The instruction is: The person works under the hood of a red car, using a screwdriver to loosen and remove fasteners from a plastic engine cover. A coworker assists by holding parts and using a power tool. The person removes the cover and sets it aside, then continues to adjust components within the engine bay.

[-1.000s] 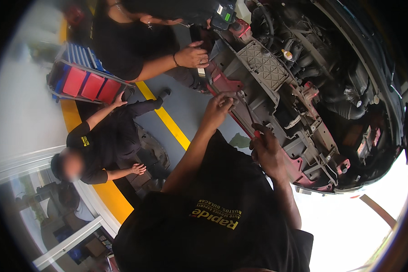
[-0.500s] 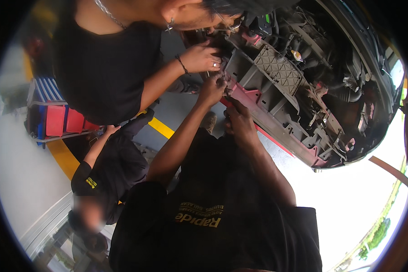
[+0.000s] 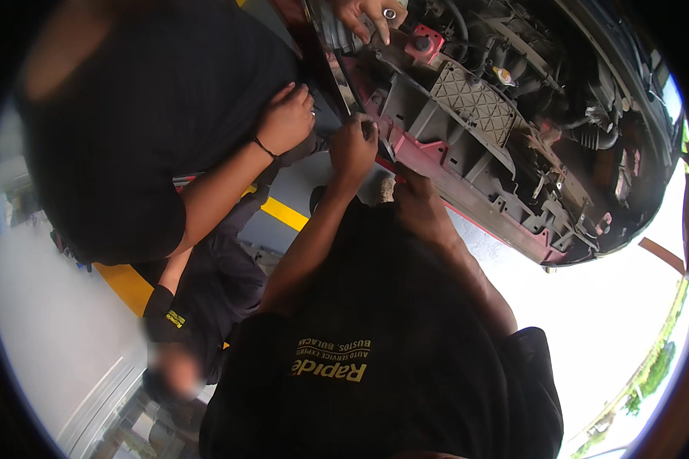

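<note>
My left hand (image 3: 352, 153) is closed in a fist at the front edge of the car's open engine bay, its fingers curled against a long thin dark rod (image 3: 350, 86). What lies inside that fist is hidden. Lower and to the right, my right hand (image 3: 421, 197) is also closed, thumb on top, near the rod's lower end by the red front crossmember (image 3: 429, 157). Its grip covers whatever it holds. A co-worker's hand (image 3: 369, 17) with a ring reaches onto the front corner of the bay. The same person's other hand (image 3: 289, 118) rests near their own body.
A grey ribbed plate (image 3: 475, 103), hoses and brackets fill the engine bay. The co-worker in black (image 3: 153, 138) stands close on my left. Another person (image 3: 214, 287) is low behind them. A yellow floor stripe (image 3: 283, 213) runs between us.
The co-worker has shifted left and drawn one hand back from beside mine, while the other now shows at the bay's corner. My hands sit slightly lower; the right has moved right.
</note>
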A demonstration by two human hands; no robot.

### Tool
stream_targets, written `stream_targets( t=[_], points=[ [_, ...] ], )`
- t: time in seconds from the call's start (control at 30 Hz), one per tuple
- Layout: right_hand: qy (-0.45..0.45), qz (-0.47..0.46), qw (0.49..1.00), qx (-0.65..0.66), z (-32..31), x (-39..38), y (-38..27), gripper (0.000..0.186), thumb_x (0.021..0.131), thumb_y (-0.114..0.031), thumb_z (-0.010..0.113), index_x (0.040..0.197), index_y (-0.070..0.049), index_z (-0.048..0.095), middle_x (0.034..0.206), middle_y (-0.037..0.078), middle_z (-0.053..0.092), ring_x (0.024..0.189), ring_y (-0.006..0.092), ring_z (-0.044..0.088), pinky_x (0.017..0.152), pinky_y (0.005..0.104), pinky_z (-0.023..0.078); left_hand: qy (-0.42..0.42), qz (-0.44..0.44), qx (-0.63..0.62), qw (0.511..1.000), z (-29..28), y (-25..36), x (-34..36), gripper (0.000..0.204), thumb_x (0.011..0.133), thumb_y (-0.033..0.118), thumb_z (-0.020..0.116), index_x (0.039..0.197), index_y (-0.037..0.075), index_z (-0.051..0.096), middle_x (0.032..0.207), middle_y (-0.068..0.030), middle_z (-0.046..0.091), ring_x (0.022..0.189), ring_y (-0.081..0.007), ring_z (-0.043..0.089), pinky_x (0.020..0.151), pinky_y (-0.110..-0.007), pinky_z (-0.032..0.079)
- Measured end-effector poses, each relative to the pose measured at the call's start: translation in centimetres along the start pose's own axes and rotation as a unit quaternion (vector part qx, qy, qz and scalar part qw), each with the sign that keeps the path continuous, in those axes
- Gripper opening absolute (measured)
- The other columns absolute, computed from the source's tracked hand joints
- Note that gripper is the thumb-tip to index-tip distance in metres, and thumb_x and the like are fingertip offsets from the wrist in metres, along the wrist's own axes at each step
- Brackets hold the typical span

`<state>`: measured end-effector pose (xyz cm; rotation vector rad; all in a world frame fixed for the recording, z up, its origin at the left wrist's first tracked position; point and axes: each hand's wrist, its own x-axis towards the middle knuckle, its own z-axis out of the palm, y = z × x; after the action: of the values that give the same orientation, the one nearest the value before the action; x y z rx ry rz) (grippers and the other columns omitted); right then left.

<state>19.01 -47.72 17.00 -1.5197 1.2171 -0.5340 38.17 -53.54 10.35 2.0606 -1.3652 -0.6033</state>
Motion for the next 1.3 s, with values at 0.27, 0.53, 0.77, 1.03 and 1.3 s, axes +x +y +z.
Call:
stream_targets(
  t=[0.27,0.53,0.77,1.03,1.3],
  points=[
    [0.071,0.064,0.995,-0.021,2.5,0.6,-4.0,0.039,0.105,-0.003,0.055,0.143,0.001,0.064,0.119,0.03,0.07,0.116,0.0385,0.072,0.094,0.0445,0.053,-0.123,0.07,-0.112,0.984,-0.7,0.8,0.7,0.048,0.106,0.026,0.065,0.144,-0.002,0.071,0.12,-0.0303,0.078,0.106,-0.0465,0.077,0.097,-0.05,0.06],
    [0.106,0.044,0.993,-0.011,4.2,0.6,-6.4,0.032,0.105,-0.004,0.055,0.133,0.003,0.068,0.095,0.03,0.074,0.094,0.0419,0.077,0.084,0.0504,0.055,-0.159,0.112,-0.112,0.975,-0.5,3.6,1.8,0.034,0.105,0.026,0.065,0.098,-0.007,0.07,0.095,-0.0316,0.073,0.096,-0.0503,0.074,0.087,-0.058,0.058],
    [0.104,0.13,0.984,-0.069,5.1,4.4,-4.0,0.019,0.101,-0.005,0.058,0.097,0.008,0.071,0.085,0.021,0.074,0.079,0.0309,0.068,0.068,0.0461,0.051,-0.239,0.117,-0.051,0.963,-1.3,5.3,3.1,0.039,0.103,0.029,0.065,0.096,-0.009,0.071,0.097,-0.033,0.075,0.09,-0.0509,0.077,0.083,-0.056,0.063],
    [0.071,0.156,0.985,-0.025,2.4,5.8,-6.1,0.017,0.107,-0.013,0.056,0.112,-0.004,0.07,0.073,-0.001,0.058,0.056,0.0074,0.053,0.047,0.0309,0.037,-0.201,0.08,-0.177,0.96,-1.8,1.9,2.3,0.034,0.109,0.028,0.06,0.104,-0.004,0.071,0.102,-0.0313,0.075,0.101,-0.0514,0.074,0.089,-0.059,0.058],
    [0.057,0.237,0.97,0.01,1.5,6.8,-7.7,0.02,0.117,-0.027,0.053,0.113,-0.013,0.067,0.075,-0.007,0.053,0.054,0.0027,0.046,0.045,0.0261,0.032,-0.249,0.093,-0.218,0.939,-1.6,0.3,3.4,0.038,0.113,0.034,0.057,0.106,-0.002,0.07,0.098,-0.0294,0.073,0.099,-0.0501,0.073,0.084,-0.056,0.054]
  ],
)
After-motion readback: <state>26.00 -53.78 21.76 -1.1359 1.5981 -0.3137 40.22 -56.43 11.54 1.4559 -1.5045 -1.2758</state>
